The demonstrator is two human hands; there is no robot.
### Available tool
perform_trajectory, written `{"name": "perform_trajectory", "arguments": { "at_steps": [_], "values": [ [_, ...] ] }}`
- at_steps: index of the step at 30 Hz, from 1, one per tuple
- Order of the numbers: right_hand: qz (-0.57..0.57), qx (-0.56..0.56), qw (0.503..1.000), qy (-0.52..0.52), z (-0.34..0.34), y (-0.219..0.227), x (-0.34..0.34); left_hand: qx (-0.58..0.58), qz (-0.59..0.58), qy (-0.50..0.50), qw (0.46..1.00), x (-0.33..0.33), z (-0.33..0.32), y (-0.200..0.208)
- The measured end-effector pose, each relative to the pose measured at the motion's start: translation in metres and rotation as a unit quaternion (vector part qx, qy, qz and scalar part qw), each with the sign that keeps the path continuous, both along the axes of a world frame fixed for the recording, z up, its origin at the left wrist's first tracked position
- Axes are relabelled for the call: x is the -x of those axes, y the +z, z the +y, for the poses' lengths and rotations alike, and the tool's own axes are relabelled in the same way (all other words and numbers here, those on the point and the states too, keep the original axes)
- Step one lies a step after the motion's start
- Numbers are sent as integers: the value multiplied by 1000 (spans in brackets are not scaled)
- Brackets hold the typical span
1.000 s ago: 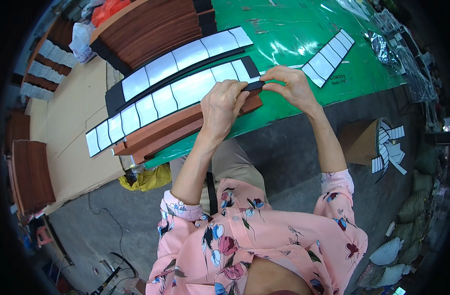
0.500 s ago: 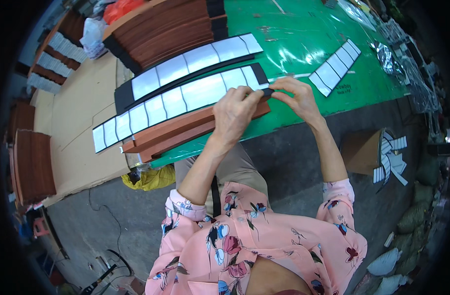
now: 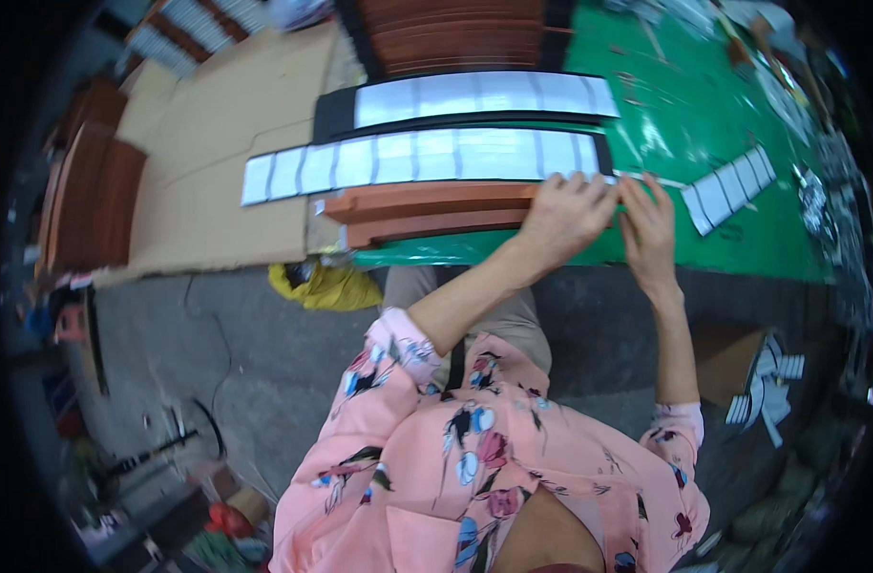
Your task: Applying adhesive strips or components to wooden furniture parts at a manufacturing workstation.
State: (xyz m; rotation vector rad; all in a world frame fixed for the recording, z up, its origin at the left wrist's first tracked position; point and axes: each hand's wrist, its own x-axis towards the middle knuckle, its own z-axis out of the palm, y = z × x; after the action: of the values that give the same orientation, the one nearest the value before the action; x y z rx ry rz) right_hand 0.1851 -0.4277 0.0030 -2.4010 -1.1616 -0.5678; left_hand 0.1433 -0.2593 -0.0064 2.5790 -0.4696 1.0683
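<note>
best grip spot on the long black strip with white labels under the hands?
Probably the right end of the black strip, where the left hand and right hand already rest. It lies flat and thin across brown boards on the green table, so come from the near edge and pinch the end top and bottom.

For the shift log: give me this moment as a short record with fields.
Surface: green table top, brown cardboard sheet to its left
Left hand: left hand pressing on the right end of the long black strip with white panels
Right hand: right hand beside it, fingertips at the strip's end
Under strip: long reddish-brown wooden boards
Behind: second black strip with white panels
Right of hands: short loose white-panelled strip
</note>
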Motion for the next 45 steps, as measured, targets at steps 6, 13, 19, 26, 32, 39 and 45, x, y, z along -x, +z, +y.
{"name": "perform_trajectory", "arguments": {
  "at_steps": [6,13,19,26,32,39,45],
  "values": [
    [-3,57,998,-37,7,-4,12,48,6,0,999,31,21,27],
    [-27,60,997,-45,16,15,16,159,-108,172,966,139,140,32],
    [71,30,997,17,52,58,2,433,46,236,869,158,183,-10],
    [149,56,967,198,169,68,-49,398,61,148,903,145,195,-30],
    [127,235,961,67,223,33,-124,391,76,125,909,147,210,-31],
    [249,270,929,44,77,-1,-172,427,45,112,896,139,204,-49],
    [328,272,905,-12,30,-26,-142,399,47,142,905,149,204,-54]
  ]
}}
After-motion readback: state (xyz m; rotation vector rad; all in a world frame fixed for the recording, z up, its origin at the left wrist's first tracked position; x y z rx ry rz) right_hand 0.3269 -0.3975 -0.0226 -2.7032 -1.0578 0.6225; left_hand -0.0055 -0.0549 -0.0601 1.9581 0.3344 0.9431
